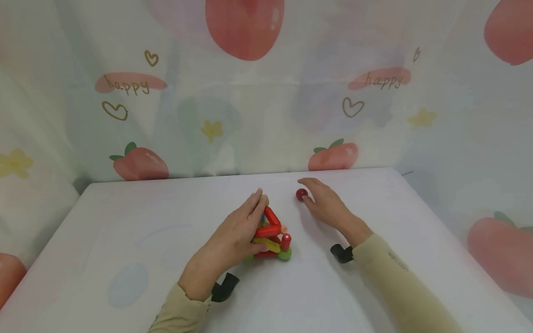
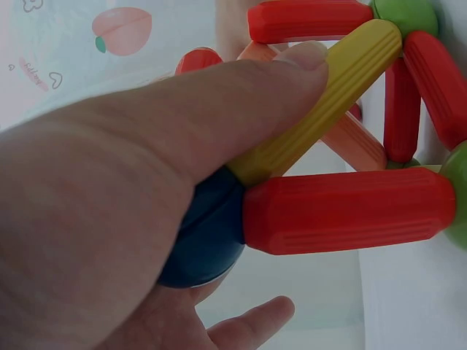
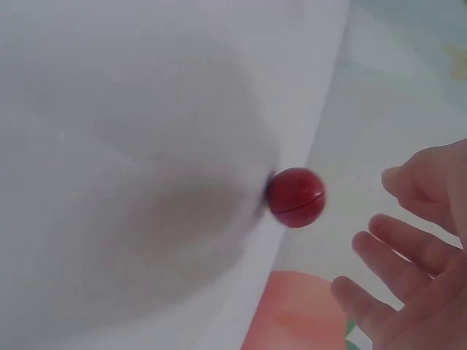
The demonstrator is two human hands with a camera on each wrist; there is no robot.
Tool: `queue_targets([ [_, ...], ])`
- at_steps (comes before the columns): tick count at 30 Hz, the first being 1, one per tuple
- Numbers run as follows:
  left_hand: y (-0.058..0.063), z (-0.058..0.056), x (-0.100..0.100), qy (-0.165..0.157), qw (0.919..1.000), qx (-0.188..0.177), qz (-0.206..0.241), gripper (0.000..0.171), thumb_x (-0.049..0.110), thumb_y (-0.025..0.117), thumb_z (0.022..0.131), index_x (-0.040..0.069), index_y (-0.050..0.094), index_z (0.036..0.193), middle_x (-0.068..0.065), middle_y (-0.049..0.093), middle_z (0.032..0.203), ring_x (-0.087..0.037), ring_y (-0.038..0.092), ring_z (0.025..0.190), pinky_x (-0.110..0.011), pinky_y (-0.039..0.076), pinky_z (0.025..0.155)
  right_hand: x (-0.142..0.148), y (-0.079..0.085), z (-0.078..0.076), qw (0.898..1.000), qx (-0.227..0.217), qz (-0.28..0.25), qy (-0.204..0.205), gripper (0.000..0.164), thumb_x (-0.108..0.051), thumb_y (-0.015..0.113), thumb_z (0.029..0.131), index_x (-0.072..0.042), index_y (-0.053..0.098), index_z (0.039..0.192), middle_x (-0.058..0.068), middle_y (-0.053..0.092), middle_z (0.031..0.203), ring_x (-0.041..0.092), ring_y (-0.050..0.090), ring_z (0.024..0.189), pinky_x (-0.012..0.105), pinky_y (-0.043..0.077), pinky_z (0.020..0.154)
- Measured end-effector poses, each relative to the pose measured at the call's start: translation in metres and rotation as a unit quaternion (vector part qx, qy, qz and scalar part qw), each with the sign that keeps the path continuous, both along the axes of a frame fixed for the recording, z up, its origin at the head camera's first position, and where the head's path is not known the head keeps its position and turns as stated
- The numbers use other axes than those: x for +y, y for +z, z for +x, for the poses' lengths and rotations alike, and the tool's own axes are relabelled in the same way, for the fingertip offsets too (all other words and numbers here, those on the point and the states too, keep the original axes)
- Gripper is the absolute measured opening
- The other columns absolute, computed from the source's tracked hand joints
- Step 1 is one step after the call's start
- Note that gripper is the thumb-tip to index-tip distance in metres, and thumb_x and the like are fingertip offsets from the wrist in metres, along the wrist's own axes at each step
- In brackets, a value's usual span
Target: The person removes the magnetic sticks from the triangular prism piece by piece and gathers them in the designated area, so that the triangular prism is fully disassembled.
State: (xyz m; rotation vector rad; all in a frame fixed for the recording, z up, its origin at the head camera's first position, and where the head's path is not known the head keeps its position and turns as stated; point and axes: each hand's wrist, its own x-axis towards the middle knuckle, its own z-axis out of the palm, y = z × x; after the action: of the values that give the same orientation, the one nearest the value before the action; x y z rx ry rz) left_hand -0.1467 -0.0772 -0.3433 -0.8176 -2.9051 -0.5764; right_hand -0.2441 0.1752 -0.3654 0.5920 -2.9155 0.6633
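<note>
Near the middle of the table, my left hand [image 1: 233, 233] holds a frame of magnetic sticks and balls [image 1: 268, 231]. Its long fingers lie along the frame's left side. In the left wrist view the thumb [image 2: 241, 102] presses on a yellow stick [image 2: 343, 95], beside a blue ball [image 2: 211, 233] and a red stick [image 2: 350, 213]; green balls [image 2: 408, 16] join other sticks. Further back and to the right, my right hand [image 1: 326, 206] reaches by a red ball [image 1: 301, 194]. In the right wrist view this ball sits apart from the spread fingers [image 3: 398, 266].
The white table [image 1: 104, 222] ends at the back against a patterned cloth [image 1: 266, 106] with peaches and hearts. Black pieces [image 1: 225, 287] stick out at both wrists, below the sleeves' cuffs.
</note>
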Motion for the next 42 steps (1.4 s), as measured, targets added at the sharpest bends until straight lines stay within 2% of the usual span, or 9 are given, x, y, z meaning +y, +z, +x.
queue_targets([
  [8, -0.001, 0.001, 0.001, 0.003, 1.0, -0.001, 0.002, 0.105, 0.03, 0.087, 0.076, 0.006, 0.024, 0.157, -0.01, 0.019, 0.166, -0.027, 0.032, 0.149, -0.042, 0.043, 0.112, -0.007, 0.005, 0.027, 0.997, 0.043, -0.062, 0.002, 0.046, -0.009, 0.063, 0.096, -0.007, 0.051, 0.14, 0.013, 0.053, 0.143, 0.031, 0.051, 0.133, 0.05, 0.046, 0.107],
  [12, -0.002, 0.002, 0.001, 0.006, 1.0, -0.004, 0.004, 0.105, 0.03, 0.087, 0.076, 0.006, 0.024, 0.157, -0.01, 0.019, 0.166, -0.027, 0.031, 0.149, -0.043, 0.043, 0.112, -0.01, 0.005, 0.041, 0.993, 0.063, -0.102, 0.012, 0.045, -0.008, 0.064, 0.095, -0.006, 0.053, 0.139, 0.012, 0.056, 0.14, 0.029, 0.052, 0.131, 0.049, 0.047, 0.107],
  [15, -0.002, 0.002, 0.003, 0.005, 1.0, 0.007, 0.003, 0.104, 0.03, 0.087, 0.076, 0.005, 0.025, 0.156, -0.01, 0.021, 0.165, -0.027, 0.031, 0.149, -0.042, 0.043, 0.112, -0.01, 0.005, 0.051, 0.989, 0.08, -0.126, 0.02, 0.045, -0.006, 0.064, 0.094, -0.005, 0.054, 0.137, 0.012, 0.059, 0.136, 0.029, 0.054, 0.128, 0.049, 0.048, 0.106],
  [21, -0.003, 0.003, 0.007, 0.014, 0.9993, 0.035, -0.002, 0.102, 0.031, 0.087, 0.076, 0.003, 0.029, 0.154, -0.013, 0.025, 0.163, -0.029, 0.035, 0.147, -0.044, 0.043, 0.112, -0.012, 0.009, 0.062, 0.984, 0.113, -0.135, 0.037, 0.041, -0.005, 0.066, 0.093, -0.006, 0.056, 0.133, 0.01, 0.063, 0.128, 0.024, 0.059, 0.119, 0.046, 0.052, 0.102],
  [26, -0.003, 0.004, 0.009, 0.016, 0.9987, 0.048, 0.005, 0.102, 0.03, 0.088, 0.075, 0.001, 0.03, 0.153, -0.016, 0.028, 0.161, -0.031, 0.035, 0.147, -0.046, 0.042, 0.113, -0.018, 0.018, 0.072, 0.977, 0.135, -0.148, 0.08, 0.035, -0.005, 0.068, 0.092, -0.006, 0.061, 0.126, 0.006, 0.066, 0.121, 0.02, 0.062, 0.111, 0.043, 0.055, 0.097],
  [29, -0.003, 0.004, 0.009, 0.02, 0.9987, 0.045, 0.013, 0.102, 0.029, 0.089, 0.074, 0.001, 0.03, 0.153, -0.016, 0.028, 0.161, -0.031, 0.036, 0.146, -0.048, 0.041, 0.113, -0.024, 0.025, 0.078, 0.972, 0.138, -0.15, 0.113, 0.029, -0.007, 0.068, 0.093, -0.006, 0.064, 0.122, 0.003, 0.067, 0.118, 0.019, 0.064, 0.11, 0.041, 0.055, 0.095],
  [34, -0.001, 0.004, 0.01, 0.034, 0.9989, 0.026, 0.017, 0.103, 0.028, 0.088, 0.074, 0.003, 0.029, 0.154, -0.014, 0.025, 0.163, -0.032, 0.032, 0.148, -0.051, 0.039, 0.115, -0.033, 0.035, 0.089, 0.971, 0.125, -0.139, 0.147, 0.026, -0.007, 0.069, 0.092, -0.008, 0.067, 0.117, 0.0, 0.07, 0.113, 0.015, 0.065, 0.107, 0.038, 0.057, 0.092],
  [42, -0.004, 0.004, 0.012, 0.034, 0.9983, 0.031, 0.036, 0.101, 0.028, 0.088, 0.075, 0.002, 0.029, 0.153, -0.016, 0.025, 0.162, -0.033, 0.03, 0.148, -0.055, 0.036, 0.115, -0.043, 0.037, 0.096, 0.965, 0.098, -0.141, 0.197, 0.022, -0.008, 0.073, 0.089, -0.01, 0.069, 0.111, 0.0, 0.07, 0.105, 0.01, 0.063, 0.095, 0.033, 0.058, 0.084],
])
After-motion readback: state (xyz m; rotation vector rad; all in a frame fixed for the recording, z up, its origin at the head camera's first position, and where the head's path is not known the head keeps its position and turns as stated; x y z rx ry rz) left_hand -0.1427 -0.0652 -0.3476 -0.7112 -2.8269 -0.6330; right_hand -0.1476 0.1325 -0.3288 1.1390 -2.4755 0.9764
